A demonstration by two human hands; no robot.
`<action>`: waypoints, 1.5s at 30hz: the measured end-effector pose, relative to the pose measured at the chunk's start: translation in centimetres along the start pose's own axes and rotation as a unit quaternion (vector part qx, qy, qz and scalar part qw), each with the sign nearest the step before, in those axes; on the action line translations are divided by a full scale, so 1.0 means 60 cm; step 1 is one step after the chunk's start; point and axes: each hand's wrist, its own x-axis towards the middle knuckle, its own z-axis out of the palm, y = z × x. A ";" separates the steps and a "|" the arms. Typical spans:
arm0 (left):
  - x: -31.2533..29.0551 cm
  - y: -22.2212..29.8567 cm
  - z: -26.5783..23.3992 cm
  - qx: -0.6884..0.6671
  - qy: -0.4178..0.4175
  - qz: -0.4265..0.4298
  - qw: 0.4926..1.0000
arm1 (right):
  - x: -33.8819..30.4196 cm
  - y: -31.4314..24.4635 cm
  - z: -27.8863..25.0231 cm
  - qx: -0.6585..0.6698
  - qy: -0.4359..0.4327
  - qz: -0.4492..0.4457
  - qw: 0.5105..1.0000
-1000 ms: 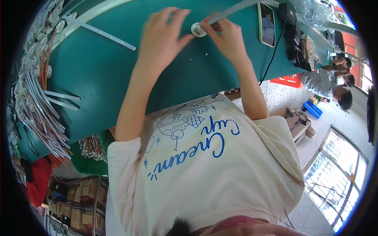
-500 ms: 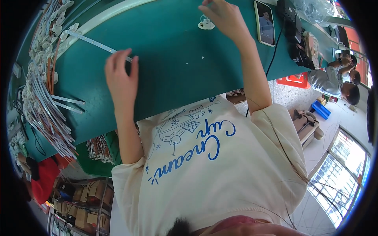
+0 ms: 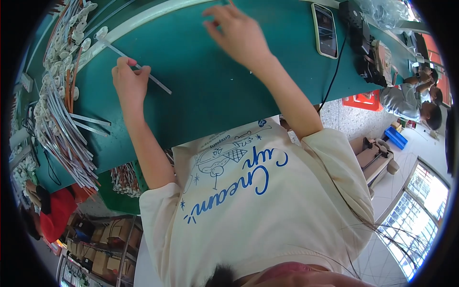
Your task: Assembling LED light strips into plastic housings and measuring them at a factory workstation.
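My left hand (image 3: 130, 82) is closed in a pinch on a thin, pale LED strip (image 3: 160, 85). The strip slants across the green table, its far end near a white round piece (image 3: 101, 33). Further away and to the right, my right hand (image 3: 236, 36) hovers over the table with its fingers apart. Motion smears those fingers a little, and nothing shows between them. Beyond my left hand, a large heap of similar strips (image 3: 67, 134) with white round ends lies along the table's left side.
A phone (image 3: 326, 31) lies at the far right beside a black device (image 3: 361, 43) and its cable. Two white specks lie mid-table. Below the left edge stands a green crate (image 3: 107, 191) with more strips. People sit at both sides, and boxes fill a shelf (image 3: 105, 239).
My left hand has moved left and pinched the strip, which now lies lower on the table. My right hand has swung left, and the white round piece by it is no longer visible.
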 end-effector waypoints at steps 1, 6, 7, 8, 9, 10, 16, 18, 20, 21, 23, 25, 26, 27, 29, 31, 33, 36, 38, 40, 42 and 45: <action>-0.009 0.004 0.003 0.000 0.002 0.000 1.000 | -0.002 -0.009 0.012 0.030 -0.061 -0.029 0.997; -0.070 0.061 0.023 -0.540 -0.112 -0.067 0.831 | 0.000 -0.038 0.072 0.224 -0.169 -0.046 0.959; -0.079 0.083 0.030 -0.542 -0.112 -0.065 0.831 | 0.004 -0.043 0.073 0.296 -0.190 -0.024 0.936; -0.090 0.107 0.031 -0.586 -0.105 -0.036 0.802 | 0.006 -0.043 0.083 0.296 -0.191 -0.025 0.936; -0.096 0.126 0.030 -0.629 -0.098 -0.007 0.771 | 0.008 -0.038 0.096 0.342 -0.160 -0.043 0.925; -0.097 0.137 0.026 -0.630 -0.095 -0.008 0.771 | 0.013 -0.042 0.098 0.387 -0.131 -0.063 0.911; -0.040 0.121 0.019 -0.298 0.037 0.216 0.929 | 0.019 -0.015 -0.014 0.411 -0.134 0.172 0.885; -0.022 0.116 0.028 -0.229 0.061 0.277 0.931 | 0.012 0.008 -0.058 0.452 -0.132 0.152 0.869; -0.015 0.126 0.058 -0.242 -0.060 0.287 0.925 | 0.009 0.019 -0.098 0.450 -0.141 0.173 0.865; -0.013 0.133 0.073 -0.242 -0.064 0.321 0.914 | 0.011 0.018 -0.105 0.444 -0.143 0.194 0.863; -0.015 0.149 0.103 -0.257 -0.092 0.307 0.912 | 0.005 0.024 -0.097 0.410 -0.117 0.209 0.880; -0.009 0.164 0.122 -0.283 -0.067 0.323 0.901 | -0.005 0.033 -0.081 0.320 -0.084 0.203 0.921; -0.009 0.168 0.124 -0.285 -0.070 0.325 0.899 | -0.012 0.036 -0.072 0.317 -0.082 0.206 0.922; -0.011 0.171 0.123 -0.345 -0.100 0.275 0.892 | -0.019 0.037 -0.061 0.305 -0.091 0.204 0.926; -0.014 0.178 0.114 -0.410 -0.134 0.224 0.874 | -0.024 0.033 -0.056 0.316 -0.096 0.224 0.917; -0.015 0.170 0.105 -0.378 -0.127 0.237 0.886 | -0.027 0.034 -0.054 0.316 -0.079 0.219 0.920; -0.008 0.156 0.114 -0.318 -0.077 0.298 0.897 | -0.030 0.037 -0.057 0.318 -0.065 0.214 0.921; 0.009 0.127 0.122 -0.242 -0.073 0.351 0.902 | -0.025 0.043 -0.065 0.344 -0.056 0.202 0.915; 0.007 0.129 0.117 -0.231 -0.121 0.341 0.903 | -0.023 0.043 -0.067 0.460 -0.017 0.206 0.863; -0.001 0.142 0.111 -0.280 -0.099 0.293 0.909 | -0.021 0.038 -0.062 0.492 -0.014 0.225 0.841; -0.002 0.151 0.130 -0.294 -0.053 0.323 0.898 | -0.026 0.035 -0.057 0.524 -0.010 0.243 0.817; -0.009 0.150 0.147 -0.267 -0.017 0.362 0.893 | -0.047 0.050 -0.052 0.457 -0.050 0.233 0.857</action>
